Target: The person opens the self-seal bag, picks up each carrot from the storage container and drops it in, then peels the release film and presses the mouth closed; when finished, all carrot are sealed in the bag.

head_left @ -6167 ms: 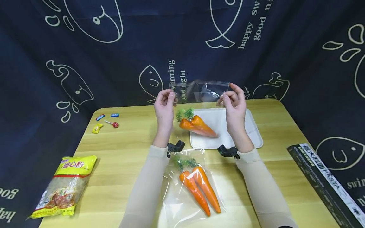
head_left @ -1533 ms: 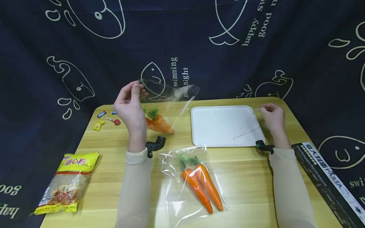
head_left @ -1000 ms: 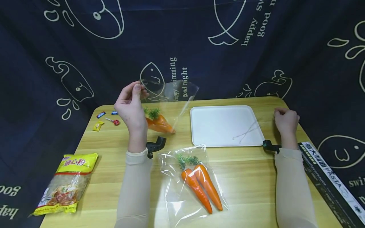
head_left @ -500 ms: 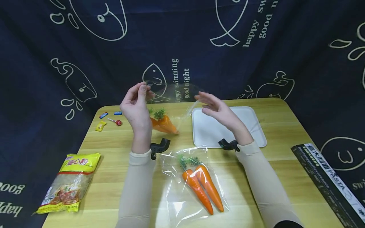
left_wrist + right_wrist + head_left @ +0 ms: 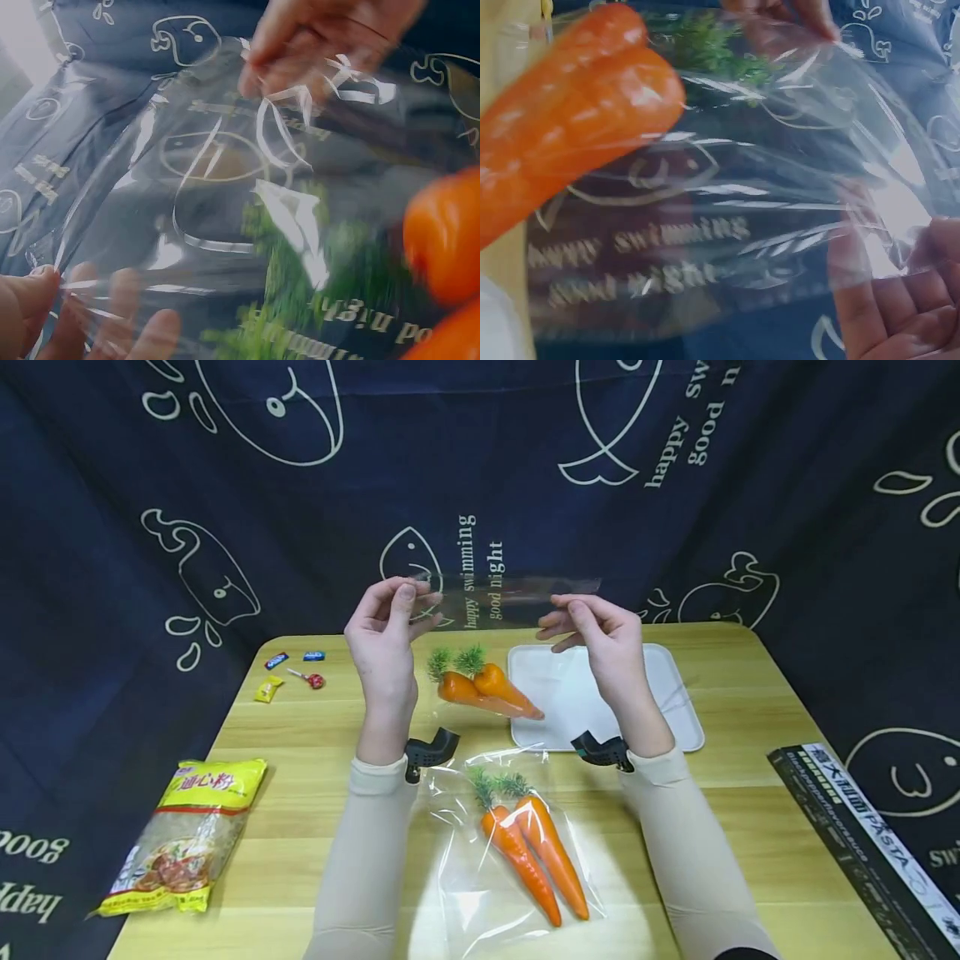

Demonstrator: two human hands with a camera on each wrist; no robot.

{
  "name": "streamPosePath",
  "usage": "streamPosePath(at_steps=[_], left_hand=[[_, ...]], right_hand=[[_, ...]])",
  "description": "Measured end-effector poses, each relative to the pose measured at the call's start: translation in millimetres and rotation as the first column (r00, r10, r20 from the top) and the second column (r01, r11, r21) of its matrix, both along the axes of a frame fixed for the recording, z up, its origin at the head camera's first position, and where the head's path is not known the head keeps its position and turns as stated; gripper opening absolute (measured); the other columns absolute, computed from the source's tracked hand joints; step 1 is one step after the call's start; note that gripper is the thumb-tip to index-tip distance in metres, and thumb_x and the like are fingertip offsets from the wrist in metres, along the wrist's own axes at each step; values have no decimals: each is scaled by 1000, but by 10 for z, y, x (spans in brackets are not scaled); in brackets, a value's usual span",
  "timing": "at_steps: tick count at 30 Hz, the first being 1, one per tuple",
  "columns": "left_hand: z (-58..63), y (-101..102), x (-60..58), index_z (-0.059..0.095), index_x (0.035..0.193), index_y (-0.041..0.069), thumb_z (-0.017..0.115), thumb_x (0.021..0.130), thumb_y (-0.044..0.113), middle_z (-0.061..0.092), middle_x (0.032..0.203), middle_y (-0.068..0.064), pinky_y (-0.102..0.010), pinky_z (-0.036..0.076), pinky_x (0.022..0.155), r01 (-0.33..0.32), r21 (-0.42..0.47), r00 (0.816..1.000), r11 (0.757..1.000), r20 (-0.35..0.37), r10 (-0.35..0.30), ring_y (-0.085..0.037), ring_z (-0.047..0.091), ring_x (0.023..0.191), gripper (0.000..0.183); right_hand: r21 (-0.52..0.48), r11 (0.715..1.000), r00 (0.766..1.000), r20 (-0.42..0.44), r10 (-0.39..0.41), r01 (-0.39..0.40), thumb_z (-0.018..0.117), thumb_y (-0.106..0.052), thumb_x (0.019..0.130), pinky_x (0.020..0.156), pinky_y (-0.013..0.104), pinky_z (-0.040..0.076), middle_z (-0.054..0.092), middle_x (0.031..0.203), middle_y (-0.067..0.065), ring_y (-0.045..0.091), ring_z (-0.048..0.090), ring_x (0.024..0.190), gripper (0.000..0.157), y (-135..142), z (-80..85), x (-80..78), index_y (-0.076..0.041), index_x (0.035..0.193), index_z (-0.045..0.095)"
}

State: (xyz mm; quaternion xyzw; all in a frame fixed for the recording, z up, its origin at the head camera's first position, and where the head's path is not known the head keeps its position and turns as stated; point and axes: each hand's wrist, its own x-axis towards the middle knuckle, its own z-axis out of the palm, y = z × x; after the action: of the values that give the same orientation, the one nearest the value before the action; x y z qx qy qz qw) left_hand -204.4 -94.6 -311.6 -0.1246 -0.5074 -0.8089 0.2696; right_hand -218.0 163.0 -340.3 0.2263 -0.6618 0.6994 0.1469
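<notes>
A clear plastic bag (image 5: 510,602) hangs stretched between both hands, with two carrots (image 5: 495,689) with green tops lying low inside it. My left hand (image 5: 386,631) pinches its upper left corner between thumb and fingers. At the other upper corner my right hand (image 5: 611,639) pinches the film. In the left wrist view the bag (image 5: 217,202) is wrinkled and shiny, and the fingers (image 5: 124,292) of my left hand show through it. The right wrist view shows the carrots (image 5: 585,112) large through the film. A second clear bag with two carrots (image 5: 532,852) lies flat in front.
A white tray (image 5: 667,731) lies behind my right forearm, with a thin clear strip (image 5: 678,693) at its right side. A yellow pasta bag (image 5: 183,835) lies at left and a long black pasta box (image 5: 862,852) at right. Several small candies (image 5: 267,688) and a lollipop (image 5: 315,680) sit back left.
My right hand drew a thin clear strip to the right and left it by the tray. It has since come back to the bag's right corner; the bag has swung toward the middle.
</notes>
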Motion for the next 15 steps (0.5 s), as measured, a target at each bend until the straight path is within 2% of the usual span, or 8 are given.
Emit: streamPosePath(at_steps=[4,8,11,15], left_hand=[[-148,60,-120,59,109,5,61,99,21,75,110,-16,-47,62,79,110,-84,993,990,45,-106,-34,74,95,19],[-328,118,-257,51,114,12,51,104,22,72,113,-21,-54,58,87,195,-155,976,968,124,-177,-42,71,99,14],[-426,147,-328,50,122,17,55,103,18,72,115,-21,-54,56,93,246,-197,962,949,171,-214,-42,70,102,20],[-485,168,-377,52,133,18,68,94,13,74,115,-15,-43,57,96,290,-239,948,927,204,-244,-33,72,103,42]], right_hand=[[17,996,995,27,-93,93,61,-25,100,58,28,60,77,92,8,22,75,74,30,89,47,14,-2,116,71],[26,992,985,113,-127,125,63,-27,98,56,27,60,77,90,9,24,74,71,33,142,-42,-81,-1,117,70],[41,989,977,158,-144,139,63,-28,99,56,27,60,76,91,14,26,73,71,34,168,-131,-163,-1,117,70],[43,988,974,167,-151,146,62,-30,99,57,28,61,76,92,14,23,74,72,35,195,-206,-230,-1,118,69]])
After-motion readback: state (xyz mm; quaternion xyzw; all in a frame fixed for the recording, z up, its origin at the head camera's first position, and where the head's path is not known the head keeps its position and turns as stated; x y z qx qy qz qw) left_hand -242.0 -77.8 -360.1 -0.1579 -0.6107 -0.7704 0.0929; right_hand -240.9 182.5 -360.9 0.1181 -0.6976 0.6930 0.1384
